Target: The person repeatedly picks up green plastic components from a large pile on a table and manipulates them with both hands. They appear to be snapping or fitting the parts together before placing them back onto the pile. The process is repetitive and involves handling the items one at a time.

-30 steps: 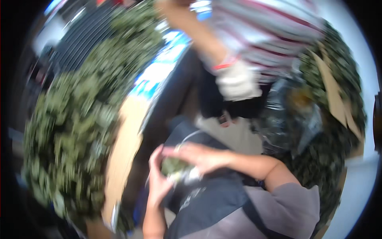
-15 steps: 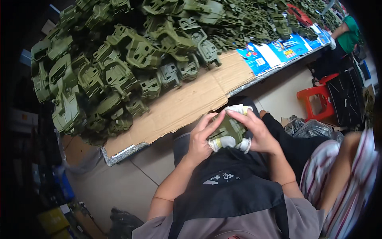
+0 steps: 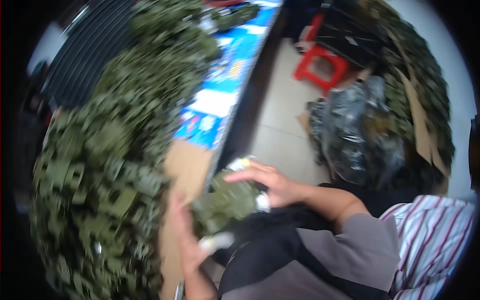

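A green moulded plastic part, like a toy vehicle body, is held in front of my apron. White and yellow pieces show at its edges. My right hand grips its right side, thumb and fingers closed about the edge. My left hand is beside the part's left edge, smeared by motion. Whether it touches the part I cannot tell. Many similar green parts lie heaped to the left on the table, blurred.
Brown cardboard and blue printed sheets line the table's edge. A red plastic stool stands on the tiled floor beyond. Dark plastic bags and more green parts sit at right. Striped cloth of a person shows at lower right.
The view has swung to the right, bringing the stool and bags closer to the middle. The part stays at my hands. My left hand now looks less wrapped round it and is blurred.
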Available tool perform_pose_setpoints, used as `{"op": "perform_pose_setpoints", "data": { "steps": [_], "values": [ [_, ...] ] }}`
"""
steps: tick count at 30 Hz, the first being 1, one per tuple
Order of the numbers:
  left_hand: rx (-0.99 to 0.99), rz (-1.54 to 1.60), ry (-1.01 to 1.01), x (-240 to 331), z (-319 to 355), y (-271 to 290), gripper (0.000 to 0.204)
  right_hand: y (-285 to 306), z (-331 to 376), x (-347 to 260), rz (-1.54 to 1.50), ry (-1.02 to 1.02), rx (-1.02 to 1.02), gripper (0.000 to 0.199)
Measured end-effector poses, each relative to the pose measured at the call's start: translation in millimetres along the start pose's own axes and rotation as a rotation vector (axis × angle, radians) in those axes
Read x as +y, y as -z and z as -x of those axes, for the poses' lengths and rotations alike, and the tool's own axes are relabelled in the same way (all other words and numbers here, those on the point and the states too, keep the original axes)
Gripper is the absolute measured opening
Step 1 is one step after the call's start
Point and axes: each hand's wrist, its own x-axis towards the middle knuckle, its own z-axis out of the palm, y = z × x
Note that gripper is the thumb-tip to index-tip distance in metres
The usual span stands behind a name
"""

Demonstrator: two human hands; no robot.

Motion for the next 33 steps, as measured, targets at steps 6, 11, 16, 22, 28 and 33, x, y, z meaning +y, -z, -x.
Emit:
{"op": "perform_pose_setpoints", "data": {
  "steps": [6, 11, 16, 22, 28, 33],
  "values": [
    [0.411, 0.217, -0.005, -24.5, 28.9, -41.3, 0.130, 2.0, 33.6, 0.4, -0.397, -0.058, 0.114, 0.052],
    [0.292, 0.202, -0.002, -16.7, 47.4, -49.7, 0.109, 21.9, 61.5, -18.4, -0.252, 0.001, 0.001, 0.056],
    [0.091, 0.225, -0.044, -23.9, 47.7, -70.5, 0.095, 48.4, 107.1, -44.3, -0.156, -0.094, 0.107, 0.054],
    [-0.369, 0.359, 0.145, 4.6, 19.4, -110.1, 0.111, 41.6, 187.6, -36.3, -0.384, -0.454, 0.289, 0.065],
    [-0.505, -0.210, -0.038, -16.2, 10.7, -101.2, 0.108, 53.7, 196.3, -24.9, -0.125, -0.393, 0.265, 0.068],
    [-0.005, -0.155, -0.063, -14.2, 32.9, -72.1, 0.123, 77.1, 100.9, 25.6, -0.169, -0.243, 0.100, 0.069]
  ]
}}
